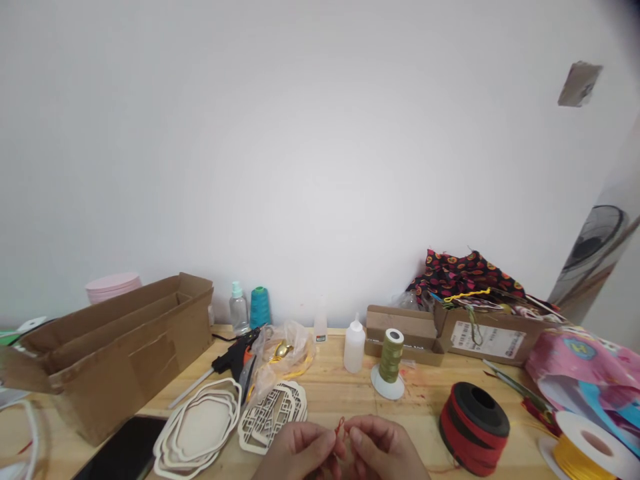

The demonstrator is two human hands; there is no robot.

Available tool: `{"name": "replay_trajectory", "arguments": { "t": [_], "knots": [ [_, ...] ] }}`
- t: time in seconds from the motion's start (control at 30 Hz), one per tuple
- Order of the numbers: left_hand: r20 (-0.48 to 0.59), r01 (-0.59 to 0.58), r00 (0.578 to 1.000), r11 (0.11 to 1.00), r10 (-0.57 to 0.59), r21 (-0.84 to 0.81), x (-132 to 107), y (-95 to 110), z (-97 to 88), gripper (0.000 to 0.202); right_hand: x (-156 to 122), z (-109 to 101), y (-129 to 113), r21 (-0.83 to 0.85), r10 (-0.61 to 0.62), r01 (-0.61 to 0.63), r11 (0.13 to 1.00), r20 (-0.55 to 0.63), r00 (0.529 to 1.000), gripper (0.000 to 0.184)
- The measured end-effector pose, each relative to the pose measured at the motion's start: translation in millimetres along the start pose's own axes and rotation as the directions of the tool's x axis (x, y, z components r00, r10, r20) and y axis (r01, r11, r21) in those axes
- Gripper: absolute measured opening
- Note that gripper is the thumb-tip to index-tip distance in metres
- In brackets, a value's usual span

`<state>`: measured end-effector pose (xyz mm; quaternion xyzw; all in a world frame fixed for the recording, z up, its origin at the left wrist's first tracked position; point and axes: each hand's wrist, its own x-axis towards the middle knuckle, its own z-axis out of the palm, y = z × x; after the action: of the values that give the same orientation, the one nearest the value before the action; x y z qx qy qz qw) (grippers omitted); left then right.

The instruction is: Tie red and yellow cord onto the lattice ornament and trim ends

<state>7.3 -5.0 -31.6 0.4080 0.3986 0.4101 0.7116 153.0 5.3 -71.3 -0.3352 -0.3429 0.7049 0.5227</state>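
Near the bottom centre of the head view, my left hand (311,451) and my right hand (381,448) are close together above the wooden table. A thin red cord (341,425) makes a small loop between them. The left thumb and fingers pinch it. My right fingertips are also pinched on the cord just beside the loop. The lower part of the cord is hidden by the fingers. Left of my hands lies a cut-out lattice wooden panel (275,412). To the right stands a spool of red cord (474,427) with a black core.
Wooden frames (197,427), a black phone (123,450) and a glue gun (235,357) lie left, by a long cardboard box (135,360). Behind are a white squeeze bottle (355,348) and green thread cone (391,360). A yellow cord spool (583,460) sits right.
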Motion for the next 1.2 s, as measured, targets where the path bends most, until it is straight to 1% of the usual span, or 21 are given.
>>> {"name": "replay_trajectory", "arguments": {
  "t": [0.07, 0.13, 0.23, 0.3, 0.33, 0.37, 0.4, 0.43, 0.5, 0.53, 0.57, 0.6, 0.67, 0.8, 0.87, 0.9, 0.93, 1.0, 1.07, 1.13, 1.2],
  "knots": [
    [-0.049, 0.016, 0.999, 0.997, -0.020, -0.070, -1, 3, 0.2, 0.033, -2, 1, -6, 0.026, -0.027, 0.028, 0.999, -0.063, 0.998, 0.029],
    [-0.105, 0.052, 0.992, 0.993, -0.064, -0.109, -1, 5, -0.2, 0.031, -3, 1, -11, 0.038, -0.038, 0.042, 0.998, -0.097, 0.995, 0.029],
    [-0.158, 0.069, 0.984, 0.993, -0.083, -0.094, -1, 7, -0.5, 0.031, -3, -2, -16, 0.035, -0.050, 0.055, 0.998, -0.141, 0.989, 0.031],
    [-0.177, 0.053, 0.982, 0.996, -0.065, -0.071, 0, 6, -0.7, 0.032, -3, -5, -20, -0.041, -0.094, 0.087, 0.995, -0.195, 0.976, 0.034],
    [-0.181, 0.047, 0.982, 0.997, -0.058, -0.063, 0, 6, -1.0, 0.033, -4, -7, -22, -0.111, -0.147, 0.124, 0.986, -0.231, 0.962, 0.035],
    [-0.184, 0.043, 0.981, 0.997, -0.053, -0.060, 0, 5, -1.6, 0.034, -5, -9, -25, -0.199, -0.228, 0.178, 0.964, -0.266, 0.937, 0.036],
    [-0.185, 0.038, 0.982, 0.998, -0.048, -0.057, 0, 5, -2.4, 0.034, -6, -9, -28, -0.301, -0.331, 0.242, 0.923, -0.293, 0.897, 0.035],
    [-0.183, 0.029, 0.982, 0.998, -0.038, -0.053, 1, 4, -3.5, 0.035, -8, -9, -31, -0.409, -0.435, 0.300, 0.862, -0.294, 0.851, 0.033],
    [-0.170, 0.007, 0.985, 1.000, -0.011, -0.027, 1, 3, -6.2, 0.034, -12, -5, -33, -0.604, -0.602, 0.377, 0.702, -0.220, 0.768, 0.026],
    [-0.159, -0.009, 0.987, 1.000, 0.007, -0.010, 1, 2, -7.7, 0.032, -13, -2, -33, -0.679, -0.640, 0.396, 0.618, -0.142, 0.755, 0.020],
    [-0.148, -0.025, 0.989, 1.000, 0.026, 0.005, 2, 2, -9.1, 0.031, -14, 1, -32, -0.727, -0.653, 0.415, 0.546, -0.059, 0.755, 0.015],
    [-0.138, -0.039, 0.990, 0.999, 0.041, 0.021, 2, 1, -10.4, 0.030, -14, 4, -29, -0.757, -0.641, 0.433, 0.490, 0.024, 0.767, 0.012],
    [-0.128, -0.060, 0.990, 0.997, 0.067, 0.057, 3, 1, -12.5, 0.029, -14, 7, -24, -0.803, -0.601, 0.444, 0.397, 0.139, 0.787, 0.010],
    [-0.137, -0.096, 0.984, 0.986, 0.115, 0.140, 5, 0, -13.4, 0.030, -12, 3, -19, -0.892, -0.507, 0.377, 0.250, 0.211, 0.836, 0.011],
    [-0.137, -0.093, 0.984, 0.987, 0.110, 0.129, 5, -2, -12.2, 0.032, -11, 1, -17, -0.900, -0.441, 0.396, 0.183, 0.285, 0.851, 0.012],
    [-0.130, -0.091, 0.986, 0.989, 0.106, 0.117, 5, -2, -11.4, 0.033, -11, 0, -15, -0.892, -0.413, 0.422, 0.163, 0.327, 0.850, 0.013],
    [-0.120, -0.092, 0.987, 0.990, 0.105, 0.111, 5, -3, -10.4, 0.033, -11, 0, -12, -0.880, -0.390, 0.448, 0.160, 0.360, 0.847, 0.015],
    [-0.092, -0.109, 0.988, 0.985, 0.122, 0.133, 5, -4, -8.4, 0.033, -9, -1, -5, -0.858, -0.377, 0.471, 0.206, 0.375, 0.847, 0.015],
    [-0.058, -0.148, 0.985, 0.967, 0.163, 0.207, 5, -1, -6.9, 0.032, -6, -3, 3, -0.842, -0.408, 0.452, 0.295, 0.317, 0.856, 0.011],
    [-0.035, -0.195, 0.976, 0.934, 0.215, 0.300, 4, 4, -6.5, 0.030, -4, -4, 10, -0.818, -0.423, 0.418, 0.394, 0.242, 0.873, 0.014],
    [-0.049, -0.224, 0.965, 0.904, 0.259, 0.364, 2, 9, -7.0, 0.028, -2, -4, 12, -0.793, -0.409, 0.377, 0.478, 0.179, 0.895, 0.018]
  ]
}}
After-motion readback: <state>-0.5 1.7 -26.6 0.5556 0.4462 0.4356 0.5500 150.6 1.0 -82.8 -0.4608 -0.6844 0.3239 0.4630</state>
